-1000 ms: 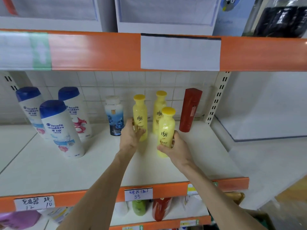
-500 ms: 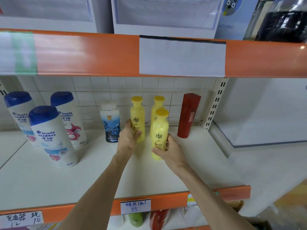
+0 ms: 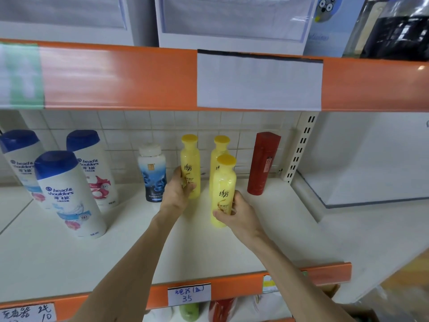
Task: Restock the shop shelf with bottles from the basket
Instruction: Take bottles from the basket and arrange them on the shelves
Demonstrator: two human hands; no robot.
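Three yellow bottles stand on the white shelf [image 3: 130, 263]. My left hand [image 3: 177, 194] grips the lower part of the left yellow bottle [image 3: 190, 163], which stands upright near the back. My right hand [image 3: 236, 214] holds the front yellow bottle [image 3: 224, 182] by its base, upright on the shelf. A third yellow bottle [image 3: 219, 149] stands right behind the front one, partly hidden. The basket is out of view.
A blue-and-white bottle [image 3: 152, 173] stands left of my left hand. A red bottle [image 3: 263, 163] stands at the right by the slotted upright [image 3: 299, 147]. Three white Head & Shoulders bottles [image 3: 69, 196] fill the left. An orange shelf edge [image 3: 139, 75] hangs overhead.
Both hands keep their grip on the same yellow bottles. The right hand has slid its bottle a little further back toward the third one. The camera has come closer.
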